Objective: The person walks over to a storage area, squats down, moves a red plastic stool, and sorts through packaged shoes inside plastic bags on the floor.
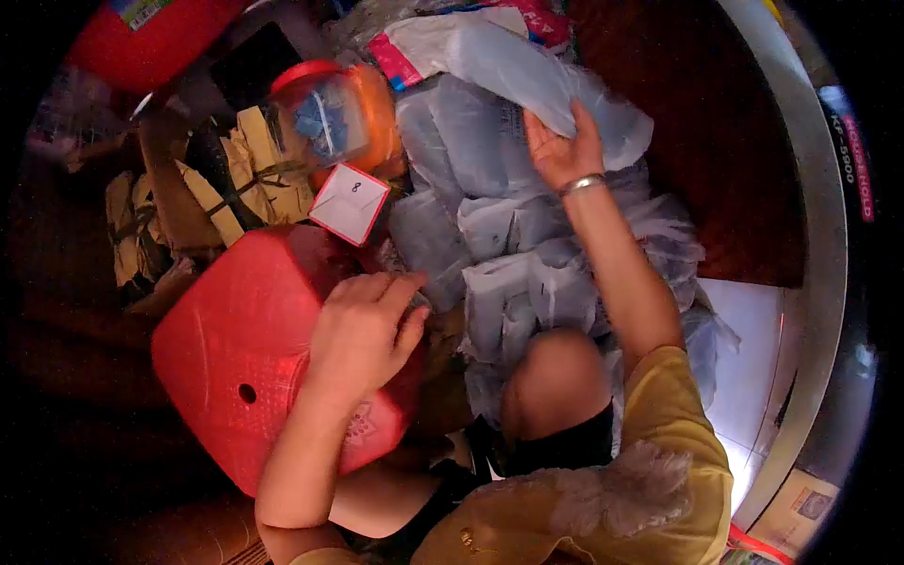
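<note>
My right hand (563,149), palm up with a bangle at the wrist, grips the lower end of a long pale pack in clear plastic (508,71). This pack lies slanted across the top of a heap of similar plastic-wrapped packs (476,141). My left hand (365,328) is over the edge of a red plastic stool (235,348), its fingers loosely bent and the thumb apart. A bit of shiny clear plastic shows by its fingertips; I see no grip on it. Above that hand sits a white box with a red edge (350,204), marked 8.
An orange tub (377,118) with a clear container stands behind the box. Tied yellowish bundles (250,165) lie at the left. A red container (155,38) is at the top left. My knee (556,386) is against the heap; a pale curved edge (815,282) borders the right.
</note>
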Tool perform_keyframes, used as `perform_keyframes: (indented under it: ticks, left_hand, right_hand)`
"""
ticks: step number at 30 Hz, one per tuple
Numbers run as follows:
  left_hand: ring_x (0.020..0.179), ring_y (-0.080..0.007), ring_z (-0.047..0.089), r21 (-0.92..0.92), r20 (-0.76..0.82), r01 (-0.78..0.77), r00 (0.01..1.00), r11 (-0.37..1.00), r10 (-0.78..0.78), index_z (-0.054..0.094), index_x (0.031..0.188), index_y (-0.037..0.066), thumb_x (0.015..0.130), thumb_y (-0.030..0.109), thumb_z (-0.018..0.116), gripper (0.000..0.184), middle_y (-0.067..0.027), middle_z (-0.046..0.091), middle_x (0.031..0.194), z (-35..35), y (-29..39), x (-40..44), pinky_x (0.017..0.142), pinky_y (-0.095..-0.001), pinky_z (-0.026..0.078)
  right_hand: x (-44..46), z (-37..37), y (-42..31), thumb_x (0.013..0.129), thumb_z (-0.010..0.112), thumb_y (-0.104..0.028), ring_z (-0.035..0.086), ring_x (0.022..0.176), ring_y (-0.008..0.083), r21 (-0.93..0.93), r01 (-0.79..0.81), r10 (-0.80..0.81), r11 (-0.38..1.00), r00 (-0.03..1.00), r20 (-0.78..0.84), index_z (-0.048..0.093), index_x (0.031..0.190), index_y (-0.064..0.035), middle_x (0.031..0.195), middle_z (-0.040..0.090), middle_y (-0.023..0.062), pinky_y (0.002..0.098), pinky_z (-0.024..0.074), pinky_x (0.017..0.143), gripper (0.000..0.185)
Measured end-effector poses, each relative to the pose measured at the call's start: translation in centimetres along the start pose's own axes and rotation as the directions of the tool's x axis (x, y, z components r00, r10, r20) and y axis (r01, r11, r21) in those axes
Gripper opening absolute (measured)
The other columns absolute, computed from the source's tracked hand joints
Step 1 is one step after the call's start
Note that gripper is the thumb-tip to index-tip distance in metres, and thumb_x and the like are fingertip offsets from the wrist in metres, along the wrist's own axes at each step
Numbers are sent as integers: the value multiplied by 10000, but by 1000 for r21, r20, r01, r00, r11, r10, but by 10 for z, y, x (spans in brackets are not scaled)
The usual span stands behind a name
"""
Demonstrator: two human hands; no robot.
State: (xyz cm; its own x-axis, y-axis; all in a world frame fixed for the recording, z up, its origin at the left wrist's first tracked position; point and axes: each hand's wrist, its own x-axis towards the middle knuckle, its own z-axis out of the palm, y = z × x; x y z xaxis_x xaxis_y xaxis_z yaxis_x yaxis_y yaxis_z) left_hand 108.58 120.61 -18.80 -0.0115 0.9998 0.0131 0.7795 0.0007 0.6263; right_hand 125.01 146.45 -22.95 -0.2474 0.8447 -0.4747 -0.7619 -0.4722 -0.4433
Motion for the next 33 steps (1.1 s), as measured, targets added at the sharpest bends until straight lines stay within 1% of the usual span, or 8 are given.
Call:
perform_keyframes:
  ticks: [4,6,7,12,26,29,31,33]
  left_hand:
    - [805,-294,539,2,-53,-37,998,999,37,549,977,59,726,157,577,270,-123,564,830,1,-3,1,735,-380,422]
    - [755,-273,535,11,-106,-66,992,998,66,551,953,54,714,146,581,257,-104,549,776,3,-3,1,701,-366,419]
    - [753,-275,533,10,-106,-63,992,998,63,551,951,53,714,146,581,257,-105,546,769,3,-3,1,700,-366,419]
    - [749,-277,528,-13,-116,-56,992,998,54,552,948,50,713,145,580,255,-107,538,751,2,-5,0,701,-367,416]
    - [752,-272,525,-3,-66,-37,997,999,37,543,974,56,710,146,581,281,-98,532,783,0,-7,3,702,-363,417]
    - [758,-265,527,-18,-60,-33,998,999,32,544,980,63,708,139,583,285,-95,538,797,-1,-7,3,705,-361,418]
    - [763,-263,528,-15,-67,-40,997,999,39,545,982,65,707,138,584,287,-93,543,806,-1,-5,4,707,-360,419]
    - [768,-260,529,-6,-74,-54,996,999,54,547,985,68,707,136,585,289,-92,548,816,0,-2,5,710,-359,419]
  right_hand:
    - [5,38,-10,816,476,-438,567,921,244,-387,-238,330,891,924,192,499,1038,-10,1027,561,141,329,477,723,483]
    - [2,70,-18,808,477,-471,599,833,197,-801,354,87,482,890,447,505,1045,-12,985,586,128,277,472,668,517]
    - [3,82,-23,866,415,-401,593,841,168,-824,469,5,318,868,496,457,1130,8,1021,569,131,249,473,694,489]
    - [21,95,-27,874,418,-306,597,812,148,-830,544,-85,120,839,538,481,1124,10,988,587,119,217,467,675,408]
    - [-65,9,2,844,474,-338,573,862,194,-887,225,374,404,844,384,382,1213,-17,1116,508,149,261,473,686,498]
    - [-56,-42,-4,806,549,-305,538,923,197,-925,160,294,346,917,269,401,1202,-33,1147,478,134,282,456,726,503]
    - [-18,-80,-24,768,603,-290,495,975,181,-950,243,-204,195,958,203,417,1187,-33,1141,474,102,312,427,782,526]
    - [18,-106,-37,757,611,-309,480,987,183,-933,126,-202,336,978,60,422,1180,-29,1128,478,90,320,411,805,541]
